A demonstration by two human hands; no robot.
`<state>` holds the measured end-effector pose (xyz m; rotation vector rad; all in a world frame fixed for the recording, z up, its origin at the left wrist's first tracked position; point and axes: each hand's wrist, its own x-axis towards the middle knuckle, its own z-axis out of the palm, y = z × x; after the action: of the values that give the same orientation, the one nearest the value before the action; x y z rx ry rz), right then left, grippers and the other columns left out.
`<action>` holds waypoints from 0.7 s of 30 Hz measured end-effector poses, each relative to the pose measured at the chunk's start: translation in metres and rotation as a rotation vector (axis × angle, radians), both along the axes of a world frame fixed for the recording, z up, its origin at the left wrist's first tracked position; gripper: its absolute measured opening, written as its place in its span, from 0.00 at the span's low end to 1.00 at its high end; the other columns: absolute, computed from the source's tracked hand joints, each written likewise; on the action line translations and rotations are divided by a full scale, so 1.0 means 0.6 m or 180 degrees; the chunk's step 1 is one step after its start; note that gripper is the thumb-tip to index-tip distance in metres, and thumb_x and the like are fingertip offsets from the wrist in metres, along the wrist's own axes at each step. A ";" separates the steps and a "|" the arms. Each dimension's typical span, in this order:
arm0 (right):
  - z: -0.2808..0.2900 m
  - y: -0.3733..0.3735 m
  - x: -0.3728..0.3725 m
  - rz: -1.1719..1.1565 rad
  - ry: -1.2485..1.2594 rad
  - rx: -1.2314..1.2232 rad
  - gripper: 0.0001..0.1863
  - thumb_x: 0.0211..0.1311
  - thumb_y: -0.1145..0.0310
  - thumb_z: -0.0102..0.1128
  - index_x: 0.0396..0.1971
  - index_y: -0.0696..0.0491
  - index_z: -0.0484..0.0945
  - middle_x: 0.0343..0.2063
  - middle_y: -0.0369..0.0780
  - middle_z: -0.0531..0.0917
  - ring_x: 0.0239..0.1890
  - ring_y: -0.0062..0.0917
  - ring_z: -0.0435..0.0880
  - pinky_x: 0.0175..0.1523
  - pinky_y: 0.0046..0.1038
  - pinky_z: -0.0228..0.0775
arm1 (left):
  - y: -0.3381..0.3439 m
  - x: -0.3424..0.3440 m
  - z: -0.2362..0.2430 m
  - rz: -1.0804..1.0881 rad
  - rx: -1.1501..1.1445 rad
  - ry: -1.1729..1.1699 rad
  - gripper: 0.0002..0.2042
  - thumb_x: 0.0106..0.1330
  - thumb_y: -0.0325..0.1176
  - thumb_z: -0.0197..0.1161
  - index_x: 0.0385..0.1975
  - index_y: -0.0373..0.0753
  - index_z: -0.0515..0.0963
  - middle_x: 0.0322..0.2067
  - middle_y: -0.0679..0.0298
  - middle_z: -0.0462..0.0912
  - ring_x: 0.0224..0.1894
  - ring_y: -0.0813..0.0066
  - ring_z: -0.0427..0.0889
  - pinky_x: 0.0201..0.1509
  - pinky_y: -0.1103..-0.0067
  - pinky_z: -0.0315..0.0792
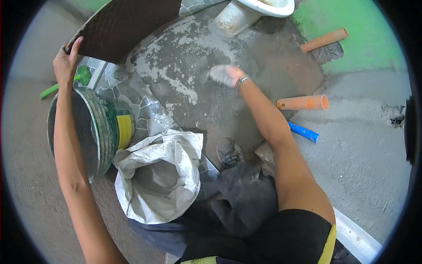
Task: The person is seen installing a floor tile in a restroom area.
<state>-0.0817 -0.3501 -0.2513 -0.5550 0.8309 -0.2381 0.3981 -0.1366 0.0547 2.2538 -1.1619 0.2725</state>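
My left hand (68, 61) grips the edge of a dark brown board (127, 28) at the upper left. My right hand (226, 75), whitened and blurred, is over the patchy grey cement floor (176, 57); its fingers are too smeared to read. Below my left hand lie a green mallet (83, 75) and a green bucket (103, 136), tipped beside my forearm. An open white sack (184, 189) holding grey powder stands at my knees.
A white toilet bowl (233, 20) stands at the top. Two orange pipes (325, 40) and a blue pipe (303, 131) stick out at the right. Stone-patterned tiles (149, 114) run diagonally along the cement. My shoe (228, 152) rests below centre.
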 end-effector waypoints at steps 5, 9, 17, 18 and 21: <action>-0.008 -0.097 -0.133 -0.1454 0.2326 -0.1344 0.13 0.68 0.72 0.46 0.42 0.62 0.79 0.38 0.46 0.84 0.36 0.34 0.85 0.45 0.39 0.82 | 0.001 0.005 -0.006 -0.0028 -0.0279 -0.0300 0.29 0.60 0.61 0.65 0.37 0.34 0.82 0.21 0.56 0.80 0.26 0.68 0.77 0.37 0.73 0.73; 0.047 -0.092 -0.226 0.0595 0.2825 -0.1047 0.13 0.64 0.76 0.45 0.39 0.61 0.81 0.34 0.44 0.85 0.30 0.32 0.86 0.40 0.36 0.83 | 0.002 0.051 -0.037 -0.0091 -0.0235 -0.0525 0.28 0.64 0.58 0.62 0.29 0.31 0.80 0.17 0.56 0.76 0.23 0.69 0.75 0.32 0.70 0.71; 0.142 -0.055 0.052 0.0798 0.1046 -0.2346 0.17 0.67 0.76 0.41 0.45 0.61 0.81 0.46 0.46 0.84 0.46 0.31 0.84 0.50 0.30 0.79 | 0.014 0.010 -0.009 0.0075 -0.0014 -0.0172 0.26 0.60 0.53 0.66 0.34 0.28 0.81 0.26 0.47 0.84 0.28 0.59 0.83 0.35 0.68 0.75; 0.157 -0.064 0.089 -0.0042 0.0652 -0.1676 0.15 0.68 0.76 0.43 0.43 0.61 0.81 0.43 0.45 0.85 0.43 0.29 0.85 0.48 0.30 0.79 | 0.014 -0.005 0.002 0.0162 0.0011 -0.0064 0.26 0.60 0.53 0.66 0.34 0.28 0.81 0.26 0.47 0.84 0.29 0.58 0.84 0.36 0.68 0.76; 0.212 -0.046 0.163 0.0971 0.1662 -0.2309 0.15 0.63 0.70 0.54 0.46 0.58 0.81 0.39 0.41 0.87 0.41 0.23 0.84 0.51 0.29 0.75 | 0.016 -0.030 0.015 -0.0138 -0.0126 -0.0312 0.28 0.60 0.56 0.66 0.40 0.30 0.82 0.32 0.47 0.85 0.36 0.56 0.85 0.42 0.67 0.77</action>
<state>0.0163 -0.3777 -0.1241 -1.4553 1.1458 -0.1054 0.3802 -0.1270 0.0635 2.1996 -1.2432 0.3892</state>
